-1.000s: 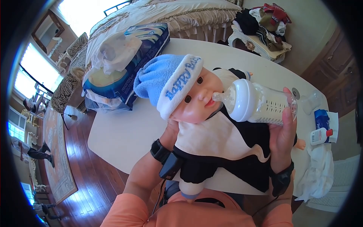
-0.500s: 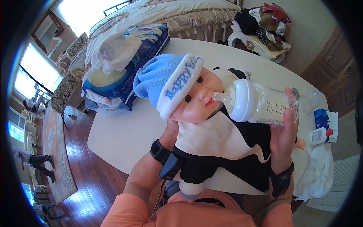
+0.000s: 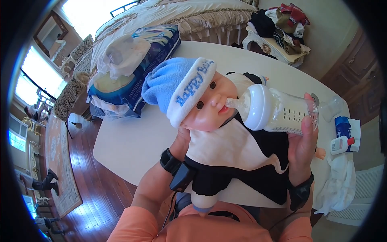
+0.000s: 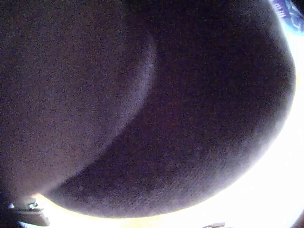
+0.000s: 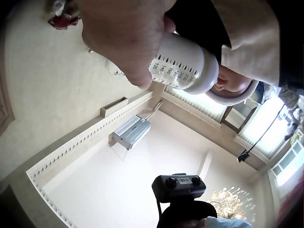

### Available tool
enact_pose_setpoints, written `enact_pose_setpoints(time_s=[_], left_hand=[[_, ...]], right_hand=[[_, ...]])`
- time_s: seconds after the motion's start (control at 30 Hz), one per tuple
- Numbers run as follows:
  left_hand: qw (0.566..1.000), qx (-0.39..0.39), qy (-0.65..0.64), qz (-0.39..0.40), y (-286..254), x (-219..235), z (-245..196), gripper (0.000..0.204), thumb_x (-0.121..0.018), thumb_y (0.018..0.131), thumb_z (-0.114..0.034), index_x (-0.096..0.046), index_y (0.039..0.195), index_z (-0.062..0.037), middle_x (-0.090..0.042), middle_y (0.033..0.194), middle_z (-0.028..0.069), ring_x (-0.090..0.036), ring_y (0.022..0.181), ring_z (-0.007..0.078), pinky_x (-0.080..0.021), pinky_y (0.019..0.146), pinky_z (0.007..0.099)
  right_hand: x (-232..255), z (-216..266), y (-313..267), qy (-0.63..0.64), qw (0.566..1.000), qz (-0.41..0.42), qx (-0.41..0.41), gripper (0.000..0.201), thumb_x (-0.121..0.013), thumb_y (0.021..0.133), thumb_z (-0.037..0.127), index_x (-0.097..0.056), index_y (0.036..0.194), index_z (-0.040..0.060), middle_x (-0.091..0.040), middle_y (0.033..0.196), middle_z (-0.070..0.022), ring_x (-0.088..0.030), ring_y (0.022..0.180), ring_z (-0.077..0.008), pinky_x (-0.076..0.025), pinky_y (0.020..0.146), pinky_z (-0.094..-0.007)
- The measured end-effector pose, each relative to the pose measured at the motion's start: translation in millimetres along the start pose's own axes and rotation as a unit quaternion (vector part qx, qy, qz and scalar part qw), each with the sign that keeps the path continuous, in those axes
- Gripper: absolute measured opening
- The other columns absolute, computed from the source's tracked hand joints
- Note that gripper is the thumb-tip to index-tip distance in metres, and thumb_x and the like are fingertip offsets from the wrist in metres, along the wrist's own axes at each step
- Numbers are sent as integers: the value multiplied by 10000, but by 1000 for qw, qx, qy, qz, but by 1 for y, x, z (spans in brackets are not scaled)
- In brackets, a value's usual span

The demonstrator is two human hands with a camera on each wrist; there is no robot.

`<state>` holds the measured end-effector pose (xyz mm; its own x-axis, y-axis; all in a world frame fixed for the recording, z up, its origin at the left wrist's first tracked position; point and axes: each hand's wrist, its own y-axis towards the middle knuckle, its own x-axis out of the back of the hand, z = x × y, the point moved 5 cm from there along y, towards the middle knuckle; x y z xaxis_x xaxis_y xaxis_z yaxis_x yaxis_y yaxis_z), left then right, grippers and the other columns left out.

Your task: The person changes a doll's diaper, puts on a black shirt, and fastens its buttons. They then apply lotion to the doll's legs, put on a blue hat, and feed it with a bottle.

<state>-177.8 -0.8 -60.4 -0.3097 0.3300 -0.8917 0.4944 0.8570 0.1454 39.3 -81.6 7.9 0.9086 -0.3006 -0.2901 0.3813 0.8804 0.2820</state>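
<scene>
A baby doll (image 3: 223, 147) in a black and cream outfit lies tilted across the person's front, wearing a blue and white knit-type hat (image 3: 173, 90). Behind its head and neck sits my left hand (image 3: 182, 138), its fingers hidden by the doll. My right hand (image 3: 301, 151) grips a clear baby bottle (image 3: 282, 111) near its base, thumb and fingers around it. The bottle lies nearly level, its nipple at the doll's mouth, with whitish contents inside. In the right wrist view, measuring marks show on the bottle (image 5: 173, 66). Dark cloth fills most of the left wrist view.
Under the doll stands a white table (image 3: 121, 149). An opened diaper pack (image 3: 157, 52) lies at its back left. Along the right edge are a small white bottle with a red cap (image 3: 342, 145), a blue packet (image 3: 342, 126) and crumpled white plastic (image 3: 338, 181).
The bottle and right hand have shifted very slightly to the right; the nipple stays at the doll's mouth. Far left, a person's legs have moved. Left hand and doll look unchanged.
</scene>
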Motion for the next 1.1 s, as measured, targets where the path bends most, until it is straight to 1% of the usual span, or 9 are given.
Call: enact_pose_setpoints(time_s=[0.03, 0.13, 0.3, 0.4, 0.53, 0.57, 0.63, 0.9, 1.1], left_hand=[[1000, 0, 0, 0, 3, 0, 2, 345, -609, 764, -382, -427, 881, -112, -458, 881, 42, -471, 960, 223, -371, 922, 352], [991, -32, -51, 120, 6, -16, 2, 344, -604, 765, -390, -430, 872, -113, -459, 872, 41, -467, 969, 225, -367, 925, 353], [1000, -3, 13, 5, 0, -7, 0, 344, -599, 767, -398, -438, 871, -113, -463, 870, 37, -467, 965, 223, -371, 917, 351], [999, -11, 29, -24, -1, -6, 0, 346, -601, 764, -402, -442, 874, -115, -465, 869, 32, -469, 960, 216, -371, 914, 350], [1000, -15, 23, -2, 2, 6, 1, 348, -602, 763, -404, -444, 878, -117, -464, 871, 31, -466, 972, 214, -362, 928, 350], [998, -15, -10, 60, 3, 17, 2, 435, -510, 822, -392, -374, 1060, -54, -448, 1025, 119, -480, 1018, 238, -386, 930, 360], [991, -16, -42, 122, 3, 11, 1, 543, -418, 881, -381, -305, 1242, 8, -432, 1178, 207, -494, 1064, 263, -411, 932, 370], [998, -7, -8, 58, -1, 24, 2, 603, -414, 871, -424, -273, 1269, 6, -394, 1228, 213, -476, 1088, 274, -398, 946, 376], [995, -10, -44, 86, 0, 16, 3, 634, -395, 866, -458, -250, 1287, -6, -373, 1253, 205, -447, 1120, 289, -380, 960, 390]], right_hand=[[0, 0, 0, -1, 1000, -1, 0, 687, -558, 786, 339, -254, 1313, 19, -409, 1203, -123, -445, 1107, -222, -381, 917, -355], [0, 0, 0, 0, 1000, -2, 0, 685, -559, 786, 335, -255, 1313, 20, -407, 1205, -123, -442, 1109, -222, -379, 919, -353], [-1, 1, -1, 1, 1000, -5, 0, 686, -558, 786, 332, -254, 1316, 20, -404, 1210, -124, -439, 1114, -222, -375, 924, -352], [-1, 2, -1, -2, 1000, -3, 0, 689, -556, 785, 332, -251, 1318, 19, -402, 1213, -128, -439, 1114, -224, -377, 921, -353], [-2, 2, -1, -7, 1000, -2, 1, 693, -555, 784, 334, -249, 1319, 18, -405, 1210, -133, -445, 1107, -228, -384, 914, -353], [-1, 2, -1, -8, 1000, -1, 2, 694, -556, 783, 336, -249, 1319, 18, -407, 1207, -133, -448, 1103, -228, -386, 911, -353], [-1, 2, -1, -9, 1000, 0, 1, 695, -557, 783, 338, -250, 1319, 19, -408, 1205, -133, -450, 1101, -227, -387, 909, -353], [-2, 3, -1, -16, 1000, -3, 5, 699, -559, 781, 346, -251, 1318, 22, -410, 1201, -131, -454, 1094, -223, -396, 899, -349], [-3, 5, -2, -20, 1000, 2, 6, 691, -562, 781, 340, -257, 1312, 19, -398, 1208, -129, -446, 1105, -225, -403, 895, -347]])
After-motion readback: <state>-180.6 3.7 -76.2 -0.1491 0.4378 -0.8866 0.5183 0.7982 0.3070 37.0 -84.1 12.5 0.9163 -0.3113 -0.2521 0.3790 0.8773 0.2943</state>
